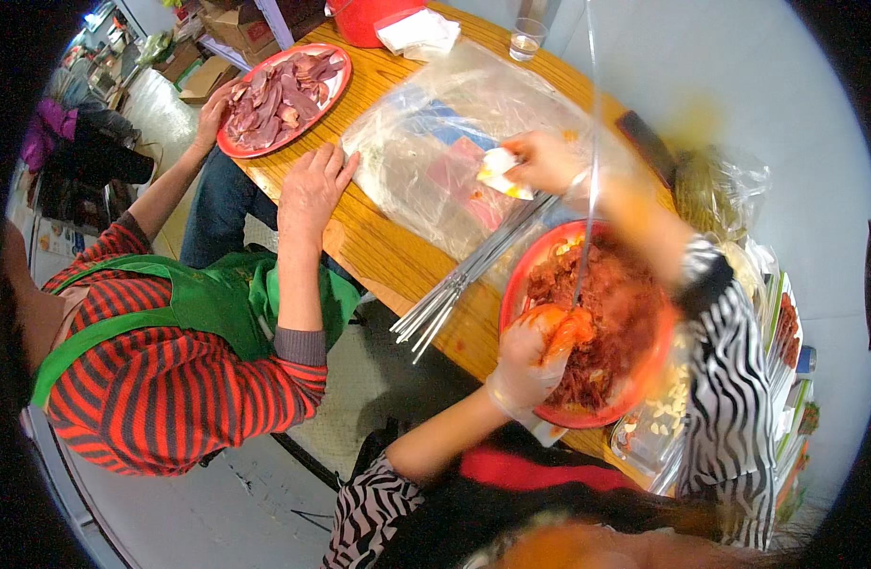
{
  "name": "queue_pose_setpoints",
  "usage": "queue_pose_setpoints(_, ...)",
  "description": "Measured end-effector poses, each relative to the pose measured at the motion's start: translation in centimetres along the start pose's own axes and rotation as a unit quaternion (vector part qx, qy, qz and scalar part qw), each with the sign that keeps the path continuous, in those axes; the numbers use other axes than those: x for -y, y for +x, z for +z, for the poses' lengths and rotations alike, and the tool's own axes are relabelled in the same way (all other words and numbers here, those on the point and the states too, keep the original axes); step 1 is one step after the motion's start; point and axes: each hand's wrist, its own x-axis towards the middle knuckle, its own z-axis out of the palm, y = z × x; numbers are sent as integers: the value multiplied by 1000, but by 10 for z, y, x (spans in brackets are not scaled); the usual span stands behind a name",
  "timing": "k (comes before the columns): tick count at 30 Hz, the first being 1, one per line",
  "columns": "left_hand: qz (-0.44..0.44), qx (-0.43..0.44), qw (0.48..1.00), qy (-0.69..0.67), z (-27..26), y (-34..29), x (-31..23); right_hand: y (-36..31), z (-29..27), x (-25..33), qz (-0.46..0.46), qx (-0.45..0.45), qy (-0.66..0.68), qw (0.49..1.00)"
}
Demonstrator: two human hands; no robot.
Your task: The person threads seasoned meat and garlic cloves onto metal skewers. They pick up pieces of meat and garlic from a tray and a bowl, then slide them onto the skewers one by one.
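My left hand (530,360), in a clear plastic glove stained orange-red at the fingers, is closed over a large red basin (511,284). The basin holds dark red, sauce-coated meat pieces (620,351). A long thin metal skewer (593,123) rises from that hand toward the top of the view; its lower end is hidden among the fingers. My right hand (549,163), blurred and also gloved, pinches a small white piece of paper or tissue (504,174) with yellow stains. It is above the plastic-covered part of the table, beyond several loose metal skewers (473,273) beside the basin.
Across the wooden table (397,248), a co-worker in a striped top and green apron (184,303) touches a red-rimmed plate (344,81) of raw sliced meat (285,100). A drinking glass (527,40) and a red bucket (359,21) stand at the far edge. A tray of pale pieces (658,417) lies right of the basin.
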Motion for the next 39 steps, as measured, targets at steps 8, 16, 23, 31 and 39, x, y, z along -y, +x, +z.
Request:
queue_pose_setpoints(8, -33, -26, 998, -53, -3, 6, -7, -12, 44, 43, -204, 40, -179, 962)
queue_pose_setpoints(16, -52, -25, 997, -59, -5, 7, 0, 6, 30, 43, 50, 25, -24, 998)
queue_pose_setpoints(23, -21, 14, 999, -32, -9, 17, -11, 15, 21, -3, 0, -40, -105, 994)
queue_pose_setpoints(31, -80, -9, 994, -77, -9, 13, -13, -3, 34, 40, 8, 79, 16, 997)
queue_pose_setpoints(39, -4, -61, 998, -21, -7, 20, -19, -5, 36, 36, -139, 87, -96, 982)
